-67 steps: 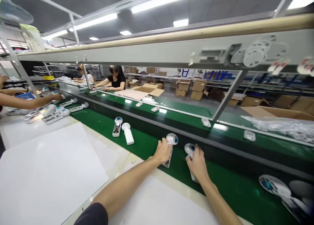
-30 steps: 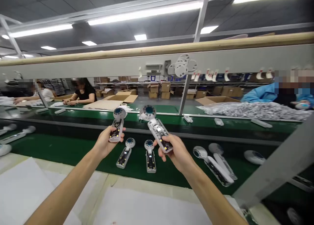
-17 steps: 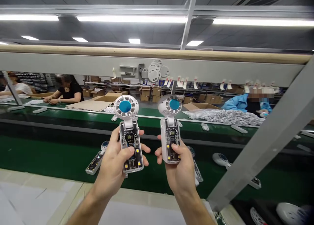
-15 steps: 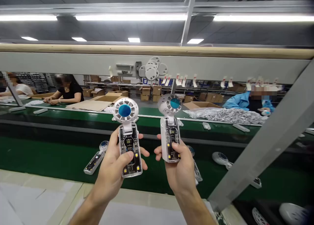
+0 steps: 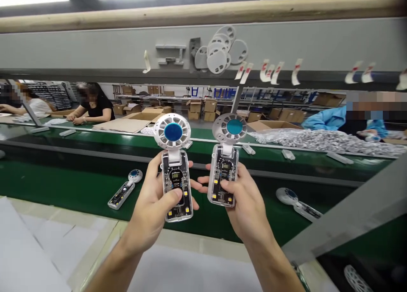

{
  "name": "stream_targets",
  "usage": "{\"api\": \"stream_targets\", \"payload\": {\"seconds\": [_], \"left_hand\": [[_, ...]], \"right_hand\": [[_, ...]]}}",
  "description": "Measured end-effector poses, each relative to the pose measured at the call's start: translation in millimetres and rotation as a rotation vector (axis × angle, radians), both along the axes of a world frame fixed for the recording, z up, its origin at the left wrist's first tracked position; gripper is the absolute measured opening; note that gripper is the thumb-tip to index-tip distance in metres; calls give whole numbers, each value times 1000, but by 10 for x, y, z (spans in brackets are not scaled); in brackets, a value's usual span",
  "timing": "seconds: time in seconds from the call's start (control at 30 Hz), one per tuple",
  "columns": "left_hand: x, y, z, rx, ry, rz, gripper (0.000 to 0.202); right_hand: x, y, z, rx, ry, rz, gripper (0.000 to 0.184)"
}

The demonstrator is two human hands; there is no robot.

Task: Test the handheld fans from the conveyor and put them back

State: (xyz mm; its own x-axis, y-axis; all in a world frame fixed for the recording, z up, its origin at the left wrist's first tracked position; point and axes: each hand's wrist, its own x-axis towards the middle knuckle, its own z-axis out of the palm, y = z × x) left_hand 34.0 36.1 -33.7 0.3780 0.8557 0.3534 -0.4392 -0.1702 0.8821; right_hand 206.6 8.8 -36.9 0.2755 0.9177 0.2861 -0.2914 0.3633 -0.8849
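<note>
My left hand [image 5: 152, 211] is closed round the clear handle of a handheld fan [image 5: 177, 194], its thumb pressed on the front. This fan stands upright, with a white round head and a blue disc at its centre. A second handheld fan [image 5: 223, 173] is held by my right hand [image 5: 248, 198], the thumb on its lower front. Its greyer head carries a teal disc and is turned slightly sideways. Circuit boards with yellow squares show through both handles. The two fans are side by side and apart; the fingertips of both hands come close between them.
On the green conveyor belt [image 5: 79, 177] lie another fan [image 5: 122, 190] at left and one [image 5: 299, 203] at right, partly behind a slanted metal post [image 5: 346, 198]. Bagged parts [image 5: 311, 140] are heaped across the belt. Co-workers sit on the far side. White discs [image 5: 218, 60] hang on the overhead beam.
The view has tilted down and moved closer to the beam. Both fans remain in my hands; the right fan has turned a little and its lower handle is nearer the left fan.
</note>
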Motion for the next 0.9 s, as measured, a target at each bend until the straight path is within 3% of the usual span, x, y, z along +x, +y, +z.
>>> {"api": "stream_targets", "payload": {"seconds": [0.2, 0.5, 0.7, 0.9], "left_hand": [[-24, -9, -22, 44, -22, -30, 64], [2, -6, -24, -21, -71, -89, 71], [14, 2, -31, -36, -55, -74, 74], [34, 20, -35, -54, -65, -41, 70]], "right_hand": [[-66, -70, -19, 6, -80, -7, 55], [-73, -121, -7, -19, -82, -30, 49], [25, -128, -72, 29, -150, 52, 66], [44, -103, -95, 42, -128, 39, 67]]}}
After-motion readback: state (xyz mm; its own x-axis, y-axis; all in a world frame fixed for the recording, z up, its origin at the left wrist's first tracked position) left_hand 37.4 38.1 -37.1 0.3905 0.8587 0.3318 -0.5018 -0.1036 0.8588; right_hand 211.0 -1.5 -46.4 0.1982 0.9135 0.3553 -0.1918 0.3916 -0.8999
